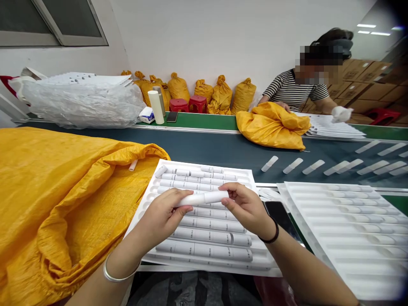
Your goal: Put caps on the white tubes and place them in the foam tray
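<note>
Between my left hand [167, 210] and my right hand [245, 208] is a slim white tube [202, 199], held nearly level. Left fingers and thumb pinch its left end. The right fingers and thumb close on its other end, where a seam shows near the middle. Directly below lies a white moulded tray [246, 174] with rows of printed white tubes [204, 250] in its grooves. Several short tube pieces [183, 172] lie loose along its far side.
A large yellow sack [79, 204] spreads on the left. Beyond the tray runs a dark conveyor belt [204, 146] carrying white tubes [292, 165]. To the right are another tray [318, 242] and a black phone [280, 216]. Across the belt a person [298, 89] works beside a yellow bag [274, 125].
</note>
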### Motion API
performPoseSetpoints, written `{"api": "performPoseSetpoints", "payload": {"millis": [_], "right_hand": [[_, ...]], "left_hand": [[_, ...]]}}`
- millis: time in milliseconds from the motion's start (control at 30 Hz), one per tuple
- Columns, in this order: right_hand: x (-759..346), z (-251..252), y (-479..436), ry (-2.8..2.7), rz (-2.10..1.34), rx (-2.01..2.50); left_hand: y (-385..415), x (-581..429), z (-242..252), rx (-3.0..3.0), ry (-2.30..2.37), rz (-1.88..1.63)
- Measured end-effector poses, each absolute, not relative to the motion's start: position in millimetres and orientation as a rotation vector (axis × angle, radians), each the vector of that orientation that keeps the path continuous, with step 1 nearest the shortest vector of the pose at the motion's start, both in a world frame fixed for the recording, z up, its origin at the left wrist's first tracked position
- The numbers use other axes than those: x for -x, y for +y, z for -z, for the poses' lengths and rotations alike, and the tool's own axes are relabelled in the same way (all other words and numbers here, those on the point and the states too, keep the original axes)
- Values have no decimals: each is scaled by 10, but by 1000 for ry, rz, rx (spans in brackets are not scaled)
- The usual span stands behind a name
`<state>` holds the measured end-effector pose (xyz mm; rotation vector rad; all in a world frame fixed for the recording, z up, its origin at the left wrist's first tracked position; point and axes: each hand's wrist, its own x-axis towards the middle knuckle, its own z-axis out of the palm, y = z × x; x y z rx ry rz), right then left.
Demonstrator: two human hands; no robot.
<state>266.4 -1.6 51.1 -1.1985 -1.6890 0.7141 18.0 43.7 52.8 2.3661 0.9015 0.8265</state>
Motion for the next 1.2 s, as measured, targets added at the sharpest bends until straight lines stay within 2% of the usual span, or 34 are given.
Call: {"api": "performPoseSetpoints", "payload": {"millis": [400, 467, 533, 700, 967, 1100, 1200], "right_hand": [[-2575, -504, 43, -1270, -1400, 1313], [-2566, -489, 45, -1305, -1427, 1302], [-2567, -484, 39, -1474, -1272, 1286], [-2558, -503, -13, -1961, -611, 1180], [-2461, -367, 20, -2214, -298, 1086], [-2656, -212, 364, -2335, 102, 1336], [-3191, -107, 777, -1999, 167, 1770]], "left_hand": [[370, -252, -440, -2701, 751, -1089], [366, -254, -427, -2695, 733, -1072], [357, -254, -414, -2628, 777, -1048], [314, -227, -406, -2433, 835, -979], [244, -236, -270, -2431, 828, -924], [553, -154, -208, -2512, 911, -704], [1119, 204, -171, -2385, 1467, -597]]}}
